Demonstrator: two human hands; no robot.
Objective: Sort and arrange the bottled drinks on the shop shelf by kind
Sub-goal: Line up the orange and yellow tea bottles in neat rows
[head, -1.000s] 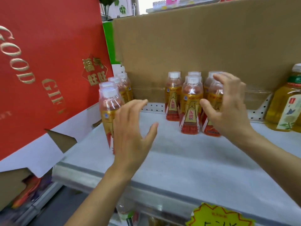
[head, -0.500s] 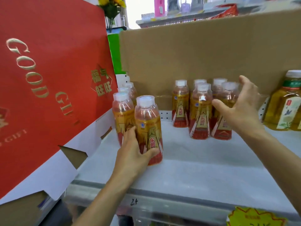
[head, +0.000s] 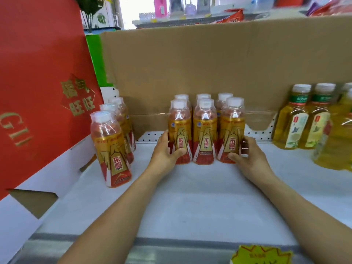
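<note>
Beside the red gift box (head: 38, 82) we see a row of energy drink bottles (head: 110, 149); our left hand (head: 163, 155) wraps its grip round the front-left bottle (head: 180, 134) of the middle block on the shelf (head: 190, 197); our right hand (head: 249, 157) clasps the front-right bottle (head: 231, 134); tea bottles (head: 291, 121) stand well apart, rightmost.

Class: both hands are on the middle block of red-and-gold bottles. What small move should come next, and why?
Probably slide the block left. The left hand grips its front-left bottle, the right hand its front-right bottle, and a row of the same drink stands apart beside the red gift box.
</note>
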